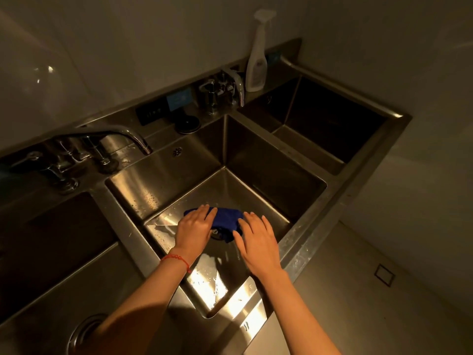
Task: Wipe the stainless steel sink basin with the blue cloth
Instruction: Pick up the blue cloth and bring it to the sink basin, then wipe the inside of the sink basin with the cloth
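A crumpled blue cloth (227,219) lies on the floor of the middle stainless steel sink basin (163,172), partly over the drain (217,233). My left hand (195,229), with a red string bracelet at the wrist, lies flat on the cloth's left end, fingers together. My right hand (258,239) rests with spread fingers on the cloth's right end and the basin floor. Both palms face down. Neither hand visibly grips the cloth. The basin floor shows wet streaks and bright reflections.
A curved faucet (122,134) overhangs the basin's back left corner. A second faucet (236,84) and a white spray bottle (257,62) stand on the back ledge. Further basins lie to the left (51,242) and right (330,131). A round black stopper (187,123) sits on the ledge.
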Motion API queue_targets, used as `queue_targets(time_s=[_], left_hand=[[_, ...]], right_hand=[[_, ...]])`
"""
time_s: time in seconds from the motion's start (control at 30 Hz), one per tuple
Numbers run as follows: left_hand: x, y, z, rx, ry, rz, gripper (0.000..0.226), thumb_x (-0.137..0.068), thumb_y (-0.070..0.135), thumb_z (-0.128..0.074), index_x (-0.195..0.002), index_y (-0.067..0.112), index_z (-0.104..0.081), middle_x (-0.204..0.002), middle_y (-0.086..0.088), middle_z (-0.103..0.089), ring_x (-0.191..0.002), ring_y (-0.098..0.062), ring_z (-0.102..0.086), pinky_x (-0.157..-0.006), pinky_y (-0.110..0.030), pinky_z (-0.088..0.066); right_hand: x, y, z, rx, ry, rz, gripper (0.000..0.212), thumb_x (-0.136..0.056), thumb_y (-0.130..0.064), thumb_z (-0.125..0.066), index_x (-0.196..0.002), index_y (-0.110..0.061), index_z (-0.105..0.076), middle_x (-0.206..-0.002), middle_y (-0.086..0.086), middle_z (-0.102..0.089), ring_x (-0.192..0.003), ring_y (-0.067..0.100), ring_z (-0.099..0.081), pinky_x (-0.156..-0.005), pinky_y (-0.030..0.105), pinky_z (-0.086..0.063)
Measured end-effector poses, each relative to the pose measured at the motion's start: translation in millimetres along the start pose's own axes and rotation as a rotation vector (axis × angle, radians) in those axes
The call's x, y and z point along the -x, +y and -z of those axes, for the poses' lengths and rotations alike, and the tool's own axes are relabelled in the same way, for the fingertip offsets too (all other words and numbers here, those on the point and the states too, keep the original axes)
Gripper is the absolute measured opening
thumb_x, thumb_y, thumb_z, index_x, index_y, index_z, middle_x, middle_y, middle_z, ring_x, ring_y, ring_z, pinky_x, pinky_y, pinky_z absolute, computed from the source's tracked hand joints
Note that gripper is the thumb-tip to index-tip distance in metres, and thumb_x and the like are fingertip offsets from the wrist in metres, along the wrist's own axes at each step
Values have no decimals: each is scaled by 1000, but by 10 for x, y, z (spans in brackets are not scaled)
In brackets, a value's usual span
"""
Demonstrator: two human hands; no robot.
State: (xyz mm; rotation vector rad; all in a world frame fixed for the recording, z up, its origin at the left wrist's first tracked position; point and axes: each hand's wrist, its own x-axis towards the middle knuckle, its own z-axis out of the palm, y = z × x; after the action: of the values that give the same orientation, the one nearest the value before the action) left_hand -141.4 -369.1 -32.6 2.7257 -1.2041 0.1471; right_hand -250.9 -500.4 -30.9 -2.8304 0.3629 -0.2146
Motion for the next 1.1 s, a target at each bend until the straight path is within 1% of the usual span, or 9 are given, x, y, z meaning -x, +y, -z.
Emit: queue_targets(time_s=[0.13,0.2,0.27,0.33,0.43,0.57,0.77,0.9,1.1], left_hand=[[-36,-28,-138,-5,-41,16,69,-25,3,-96,-91,0,-77,-85,-19,-76,-75,-31,-75,-60,-39,-60],[-39,-49,-231,12,-79,39,67,-31,1,-95,-95,-1,-76,-90,-21,-75,-79,-33,-75,-65,-41,-60],[-49,-74,-338,44,-113,70,63,-48,2,-91,-108,0,-71,-105,-22,-72,-93,-34,-72,-78,-42,-58],[-80,-105,-471,76,-132,106,59,-72,7,-79,-128,5,-60,-127,-19,-62,-116,-31,-62,-97,-39,-49],[-168,-151,-616,45,-161,124,59,-87,17,-64,-142,13,-44,-144,-10,-48,-131,-23,-48,-109,-32,-37],[-281,-187,-726,17,-159,163,58,-91,24,-59,-144,16,-38,-146,-5,-45,-133,-19,-45,-109,-28,-36],[-356,-241,-928,-39,-197,245,46,-94,22,-54,-139,17,-43,-141,-5,-49,-127,-17,-51,-102,-26,-42],[-355,-252,-1047,-49,-270,318,45,-90,16,-58,-134,14,-47,-136,-5,-52,-122,-19,-54,-99,-27,-45],[-345,-322,-1255,-48,-341,427,43,-88,18,-60,-129,12,-47,-126,-6,-54,-116,-20,-56,-94,-29,-47]], right_hand=[[-19,57,-82,17,-13,-21,46,-98,-38,-30,-131,-12,-47,-139,9,-46,-134,22,-34,-114,38,-7],[-31,81,-109,23,-27,-37,46,-98,-39,-29,-131,-14,-47,-140,9,-46,-134,22,-33,-114,37,-5],[-38,91,-118,25,-28,-57,46,-98,-40,-29,-131,-14,-47,-140,8,-46,-134,22,-32,-113,37,-2],[-49,100,-124,26,-32,-66,46,-97,-41,-30,-129,-14,-49,-138,9,-47,-134,22,-33,-112,36,-1],[-80,105,-125,39,-22,-59,44,-97,-39,-35,-125,-12,-54,-134,11,-52,-131,24,-38,-111,38,-4],[-136,149,-89,52,2,-45,42,-96,-38,-39,-120,-10,-58,-128,12,-57,-127,25,-43,-111,41,-9],[-132,212,-125,31,-57,-51,49,-96,-44,-30,-126,-13,-53,-135,7,-51,-133,19,-34,-113,38,-4],[-141,218,-133,15,-64,-71,50,-96,-46,-29,-127,-15,-53,-136,6,-51,-133,18,-34,-114,36,-5],[-144,219,-131,-15,-58,-82,46,-95,-44,-35,-122,-13,-57,-130,7,-56,-129,18,-40,-114,36,-12]])
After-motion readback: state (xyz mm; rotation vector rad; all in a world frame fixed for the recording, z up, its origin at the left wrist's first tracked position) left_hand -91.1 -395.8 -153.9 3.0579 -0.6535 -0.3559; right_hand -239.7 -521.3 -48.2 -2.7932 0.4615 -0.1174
